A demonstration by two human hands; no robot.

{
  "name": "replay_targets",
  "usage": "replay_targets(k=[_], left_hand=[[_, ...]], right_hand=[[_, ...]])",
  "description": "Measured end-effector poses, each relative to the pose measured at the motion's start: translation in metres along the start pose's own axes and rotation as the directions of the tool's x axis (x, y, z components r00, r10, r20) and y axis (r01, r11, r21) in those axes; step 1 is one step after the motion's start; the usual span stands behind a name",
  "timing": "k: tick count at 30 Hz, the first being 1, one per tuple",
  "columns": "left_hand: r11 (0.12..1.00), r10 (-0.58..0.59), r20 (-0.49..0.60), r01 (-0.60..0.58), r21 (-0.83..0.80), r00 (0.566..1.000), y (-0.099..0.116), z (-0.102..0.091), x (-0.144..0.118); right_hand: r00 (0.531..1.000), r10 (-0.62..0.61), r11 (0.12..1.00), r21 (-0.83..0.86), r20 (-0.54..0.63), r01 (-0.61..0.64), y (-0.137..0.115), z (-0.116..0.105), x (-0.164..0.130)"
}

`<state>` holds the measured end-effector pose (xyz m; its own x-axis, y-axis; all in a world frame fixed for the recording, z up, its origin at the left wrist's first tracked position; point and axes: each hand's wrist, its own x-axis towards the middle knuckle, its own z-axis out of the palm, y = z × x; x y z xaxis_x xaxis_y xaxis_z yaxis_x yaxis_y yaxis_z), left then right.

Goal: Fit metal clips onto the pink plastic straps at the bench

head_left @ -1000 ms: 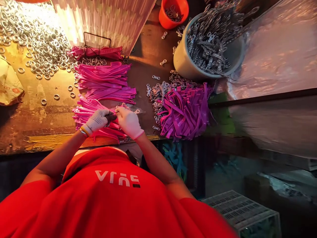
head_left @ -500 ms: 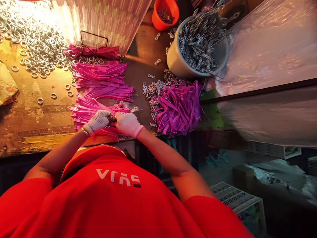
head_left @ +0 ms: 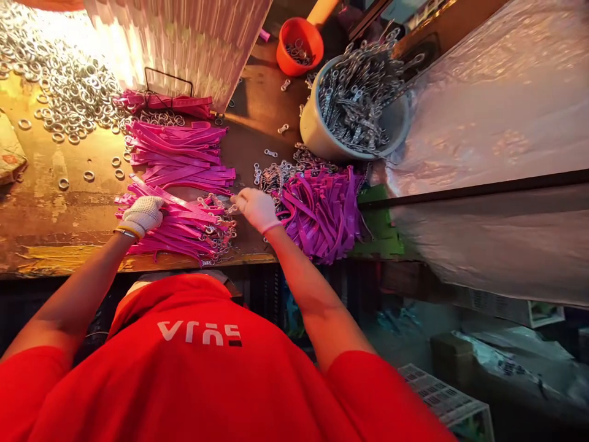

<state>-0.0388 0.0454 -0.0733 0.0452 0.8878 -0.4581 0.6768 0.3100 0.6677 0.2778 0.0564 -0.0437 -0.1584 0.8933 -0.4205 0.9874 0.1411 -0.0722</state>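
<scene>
Left hand (head_left: 142, 215), gloved in white knit, lying curled and palm-down on the near stack of pink straps (head_left: 179, 224) at centre left of the frame, fingers bent over the strap ends, pressing rather than clearly pinching; cannot tell whether any single strap is gripped. Right hand (head_left: 256, 207), also in a white glove, out at centre frame, loosely closed, fingertips pointing left and touching small metal clasps (head_left: 221, 205) at the right end of that same pink stack; too small to tell whether one is pinched between them. Just right of that hand, touching its back edge, a loose heap of purple straps (head_left: 322, 209) with more metal clips scattered along its upper left rim. Above the near stack, a second neat pile of pink straps (head_left: 177, 150). Upper centre right, a grey bucket (head_left: 317, 135) full of metal hooks, and beside it at top, a small orange tub (head_left: 294, 43). Upper left, a wide spread of metal rings (head_left: 64, 80) on the worn workbench (head_left: 41, 221)
</scene>
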Motion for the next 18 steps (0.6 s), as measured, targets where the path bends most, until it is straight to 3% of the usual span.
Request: replay_targets(k=[3,5,6,8,10,12,14,18], left_hand=[[0.995,-0.067,-0.107,0.059,-0.074,0.992,0.003,0.007,-0.024],[0.934,-0.147,-0.156,0.085,-0.347,0.977,0.012,0.015,-0.039],[0.843,-0.207,-0.132,0.108,-0.528,0.969,0.017,0.020,-0.046],[0.523,-0.312,0.036,0.204,-0.827,0.949,0.028,0.031,-0.058],[0.173,-0.319,0.239,0.304,-0.937,0.917,0.039,0.042,-0.065],[-0.045,-0.285,0.348,0.350,-0.936,0.893,0.047,0.052,-0.069],[-0.144,-0.270,0.374,0.346,-0.927,0.888,0.053,0.061,-0.073],[-0.192,-0.306,0.372,0.326,-0.926,0.877,0.062,0.075,-0.079]], right_hand=[[0.978,0.168,0.985,-0.004,-0.120,-0.170,0.031,0.003,0.051],[0.963,0.227,0.974,0.014,-0.148,-0.227,0.045,0.008,0.081],[0.954,0.252,0.968,0.044,-0.163,-0.248,0.050,0.012,0.094],[0.936,0.300,0.952,0.117,-0.182,-0.282,0.056,0.020,0.111],[0.927,0.326,0.939,0.172,-0.183,-0.297,0.059,0.027,0.119],[0.933,0.320,0.938,0.190,-0.164,-0.289,0.061,0.029,0.122],[0.945,0.299,0.941,0.208,-0.136,-0.268,0.064,0.027,0.122],[0.967,0.200,0.953,0.261,-0.159,-0.154,0.059,0.017,0.110]])
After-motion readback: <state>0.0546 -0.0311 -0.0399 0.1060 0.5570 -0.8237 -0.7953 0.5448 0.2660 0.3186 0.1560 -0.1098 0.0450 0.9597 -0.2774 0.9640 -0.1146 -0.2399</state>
